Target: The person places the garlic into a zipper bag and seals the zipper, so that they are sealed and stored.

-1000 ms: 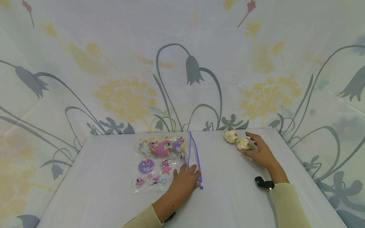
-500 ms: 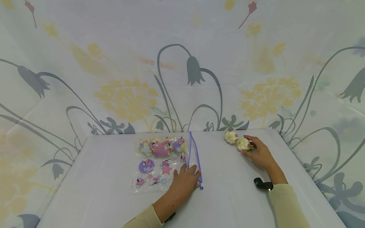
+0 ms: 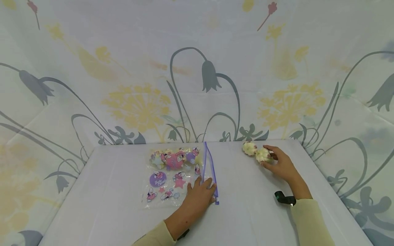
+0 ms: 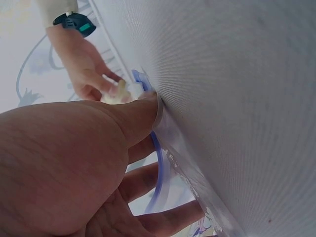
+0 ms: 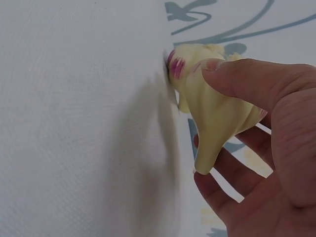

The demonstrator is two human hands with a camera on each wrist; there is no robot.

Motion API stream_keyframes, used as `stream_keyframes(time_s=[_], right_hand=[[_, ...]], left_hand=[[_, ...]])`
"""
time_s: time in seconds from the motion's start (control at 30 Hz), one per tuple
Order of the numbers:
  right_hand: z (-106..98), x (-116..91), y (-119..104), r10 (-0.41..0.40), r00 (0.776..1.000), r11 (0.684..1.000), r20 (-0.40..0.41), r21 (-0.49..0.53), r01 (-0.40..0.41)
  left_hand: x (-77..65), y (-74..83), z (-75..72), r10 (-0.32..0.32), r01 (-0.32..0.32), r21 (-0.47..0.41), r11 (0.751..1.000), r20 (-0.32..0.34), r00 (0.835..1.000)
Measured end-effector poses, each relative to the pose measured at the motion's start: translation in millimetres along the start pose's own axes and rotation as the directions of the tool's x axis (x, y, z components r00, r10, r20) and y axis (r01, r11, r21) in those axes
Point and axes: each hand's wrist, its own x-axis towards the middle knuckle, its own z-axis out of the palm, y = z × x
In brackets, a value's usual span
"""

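Observation:
My right hand [image 3: 280, 165] pinches a white-and-purple garlic bulb [image 3: 263, 155] between thumb and fingers at the table's back right. In the right wrist view, the bulb [image 5: 215, 106] shows its pale stem pointing toward the lower fingers. Just left of it lies a second garlic bulb [image 3: 249, 148]. My left hand [image 3: 198, 196] rests with spread fingers on a clear printed zip bag [image 3: 166, 184], near its purple zip edge [image 3: 212, 167]. In the left wrist view, the thumb touches the bag's edge and the zip strip [image 4: 159, 173] runs by the fingers.
Pale yellowish lumps, partly hidden by pink and purple prints [image 3: 173, 160], bulge in the bag's far part. The white table [image 3: 240, 212] meets a flower-patterned cloth [image 3: 215, 102] at its back and sides.
My right thumb and fingers have come in around the nearer garlic bulb, which has turned slightly. The left hand and the bag have stayed in place.

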Motion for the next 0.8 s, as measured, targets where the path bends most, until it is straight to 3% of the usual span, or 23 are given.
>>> stream_keyframes(time_s=[0.4,0.8], right_hand=[[-5,0,-14,-0.065,0.998,0.997,-0.015,0.028,0.065],[4,3,-29,-0.205,0.976,0.978,-0.070,0.014,0.206]], left_hand=[[0.9,1.2,-1.7,-0.004,0.004,0.011,1.000,-0.002,1.000],[0.5,0.3,1.3,-0.008,0.008,0.019,1.000,-0.001,1.000]])
